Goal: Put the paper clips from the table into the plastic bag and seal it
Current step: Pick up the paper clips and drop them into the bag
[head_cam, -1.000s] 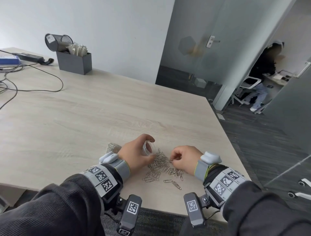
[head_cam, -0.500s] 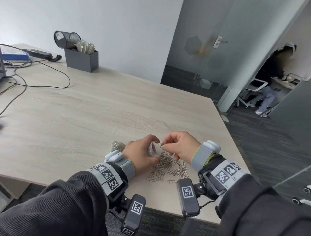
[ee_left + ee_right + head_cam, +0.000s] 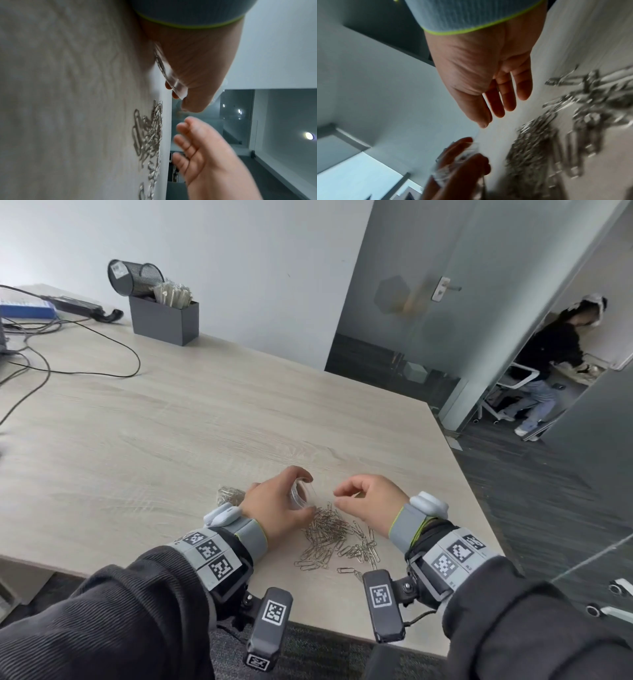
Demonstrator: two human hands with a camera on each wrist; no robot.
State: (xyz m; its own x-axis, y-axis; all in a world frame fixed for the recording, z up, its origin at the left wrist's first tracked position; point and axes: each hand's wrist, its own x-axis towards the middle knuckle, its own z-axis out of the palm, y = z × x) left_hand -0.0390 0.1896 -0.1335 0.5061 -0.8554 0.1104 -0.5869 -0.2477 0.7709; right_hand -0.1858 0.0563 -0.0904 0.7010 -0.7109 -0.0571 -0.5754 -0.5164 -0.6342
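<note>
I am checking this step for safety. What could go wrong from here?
1. The left hand holds the bag mouth open only narrowly, so clips may miss it and fall back.
2. Some clips lie close to the table edge; a sweeping right hand could push them off.

Far ahead and left of the hands, a dark grey rectangular box holds pale sticks, a black mesh cup tilted on it. Black cables trail further left. A frosted glass door stands ahead, right.
</note>
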